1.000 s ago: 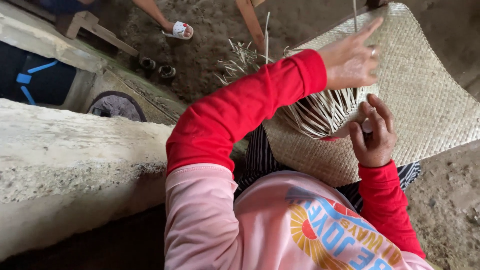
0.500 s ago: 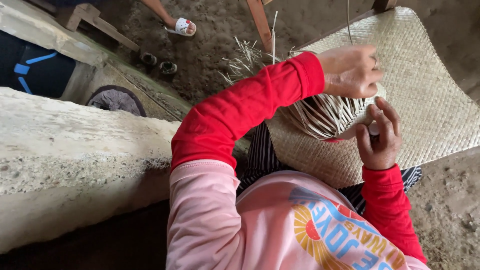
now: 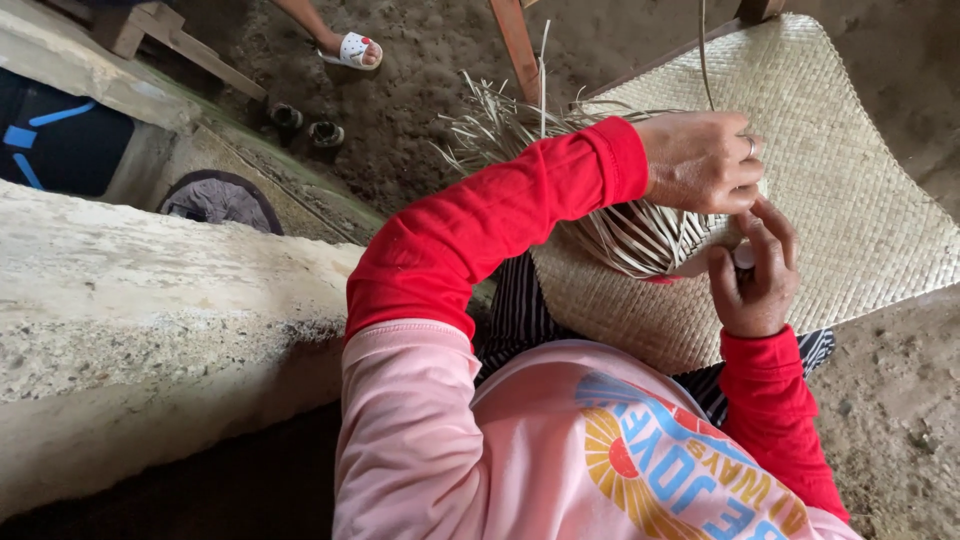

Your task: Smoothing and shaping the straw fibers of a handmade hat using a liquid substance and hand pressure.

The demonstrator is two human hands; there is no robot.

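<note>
A pale woven straw mat [image 3: 860, 190] lies across my lap and out onto the dirt floor. A fan of loose unwoven strands [image 3: 630, 235] sticks out from its near edge. My left hand [image 3: 700, 160], in a red sleeve, is closed over those strands and pinches one thin strand [image 3: 702, 50] that runs up out of view. Just below it, my right hand [image 3: 755, 280] curls its fingers around the strand ends at the mat's edge, with a small pale thing partly hidden between fingers and thumb. The two hands nearly touch.
A rough concrete ledge [image 3: 150, 320] runs along my left. On the dirt floor beyond are another person's foot in a white sandal [image 3: 350, 48], a wooden leg [image 3: 515, 40], two small dark objects [image 3: 305, 125], a grey round bundle [image 3: 220, 200] and a dark blue bag [image 3: 55, 145].
My left hand had its fingers spread above the mat; it has since closed on the strands and come down close to my right hand. The right hand has barely moved.
</note>
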